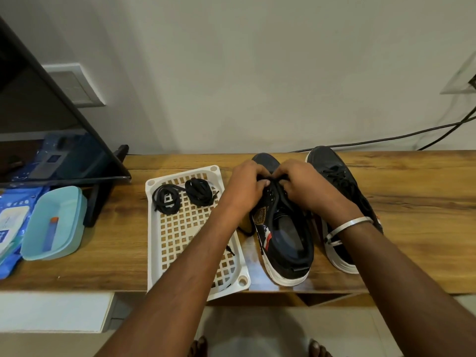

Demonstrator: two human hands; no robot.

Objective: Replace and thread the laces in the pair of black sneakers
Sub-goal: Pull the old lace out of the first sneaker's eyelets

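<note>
Two black sneakers with white soles stand on the wooden table. The nearer left sneaker [284, 235] points away from me. My left hand [246, 188] and my right hand [301, 185] meet over its front eyelets, both pinching its black lace [277, 182]. A loose end of that lace [244, 231] trails off the shoe's left side. The right sneaker [340, 176] stands beside it, laced, partly behind my right wrist. Two coiled black laces [166, 199] [201, 191] lie in a white lattice tray [180, 243].
At the left stand a light blue plastic box [55, 225] holding a small blue and orange stick, a blue wipes pack [11, 228], and a dark screen on a black stand [51, 140]. A black cable [386, 139] runs along the wall behind the table.
</note>
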